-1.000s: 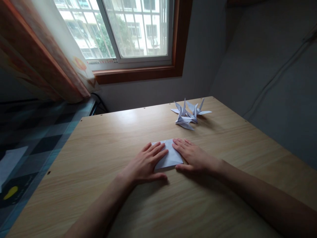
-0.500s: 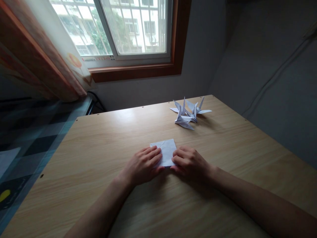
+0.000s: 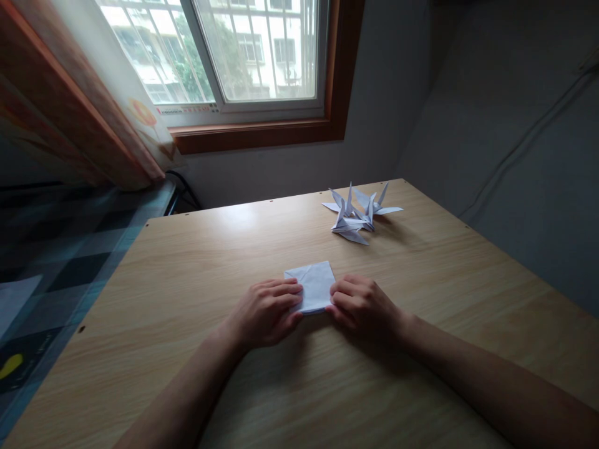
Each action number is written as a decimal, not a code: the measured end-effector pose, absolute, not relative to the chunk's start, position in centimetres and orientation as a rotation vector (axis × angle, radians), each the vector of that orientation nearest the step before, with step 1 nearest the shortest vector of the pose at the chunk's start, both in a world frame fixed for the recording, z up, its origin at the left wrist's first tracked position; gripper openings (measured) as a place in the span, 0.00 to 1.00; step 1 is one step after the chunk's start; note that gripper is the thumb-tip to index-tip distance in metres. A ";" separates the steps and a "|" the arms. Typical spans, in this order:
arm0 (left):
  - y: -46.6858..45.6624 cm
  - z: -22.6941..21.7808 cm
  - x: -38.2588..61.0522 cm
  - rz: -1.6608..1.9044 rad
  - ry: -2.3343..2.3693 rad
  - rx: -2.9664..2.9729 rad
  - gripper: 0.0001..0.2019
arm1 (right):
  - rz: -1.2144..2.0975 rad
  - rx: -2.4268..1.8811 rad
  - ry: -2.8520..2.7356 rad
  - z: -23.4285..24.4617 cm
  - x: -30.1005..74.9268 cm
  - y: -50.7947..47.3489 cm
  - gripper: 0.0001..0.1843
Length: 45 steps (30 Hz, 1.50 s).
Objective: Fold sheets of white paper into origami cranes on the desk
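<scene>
A small folded square of white paper (image 3: 316, 284) lies on the wooden table in front of me, with a diagonal crease near its far left corner. My left hand (image 3: 267, 310) holds its left side, fingers together on top and thumb by the near left corner. At the opposite side, my right hand (image 3: 360, 304) grips the right edge with bent fingers, its thumb by the near right corner. Beyond my hands, several white paper cranes (image 3: 349, 223) stand in a close group with pointed wings and necks.
The light wooden tabletop (image 3: 196, 268) reaches back toward the window (image 3: 262, 56). On the left is a lower surface with a checked cloth (image 3: 75, 274) and a white sheet (image 3: 16, 299) on it. A curtain (image 3: 88, 106) hangs above. A cable (image 3: 519, 140) runs along the right wall.
My left hand has slid slightly left and my right hand slightly right, so more of the paper shows between them. The cranes stay put; the view has shifted a little.
</scene>
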State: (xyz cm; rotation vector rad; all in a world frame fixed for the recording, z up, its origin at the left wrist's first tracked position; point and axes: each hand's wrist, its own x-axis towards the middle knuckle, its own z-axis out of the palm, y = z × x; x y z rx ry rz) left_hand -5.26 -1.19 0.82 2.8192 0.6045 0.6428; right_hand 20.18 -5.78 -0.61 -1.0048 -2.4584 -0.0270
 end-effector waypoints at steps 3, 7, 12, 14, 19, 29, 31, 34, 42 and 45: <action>-1.2 1.1 -5.3 0.620 0.611 2.793 0.11 | -0.017 -1.012 -2.454 -0.6 20.1 -5.8 0.13; -1.2 1.3 -5.2 0.618 0.593 2.789 0.13 | -0.021 -1.007 -2.447 -0.5 20.1 -5.8 0.12; -1.1 0.5 -4.9 0.769 0.634 2.770 0.07 | -0.045 -1.043 -2.459 -0.6 20.0 -5.9 0.11; -1.0 0.2 -4.7 0.806 0.661 2.756 0.08 | -0.069 -1.050 -2.468 -0.7 19.8 -5.9 0.13; -0.9 -0.1 -4.1 0.790 0.877 2.770 0.10 | -0.088 -1.175 -2.444 -0.7 19.2 -5.9 0.14; -1.1 0.0 -3.3 0.568 1.329 2.871 0.08 | 0.009 -1.464 -2.375 -0.7 18.7 -5.5 0.08; -1.3 0.0 -3.2 0.580 1.339 2.918 0.06 | 0.027 -1.451 -2.373 -0.7 18.7 -5.5 0.05; -1.4 0.2 -3.1 0.627 1.169 3.044 0.07 | 0.046 -1.418 -2.399 -0.7 18.7 -5.6 0.04; -1.7 1.1 -2.8 0.365 0.666 3.241 0.10 | 0.029 -1.226 -2.472 -0.9 19.5 -5.8 0.09; -2.1 1.2 -2.6 0.328 0.706 3.239 0.08 | -0.003 -1.116 -2.466 -1.1 20.1 -5.8 0.12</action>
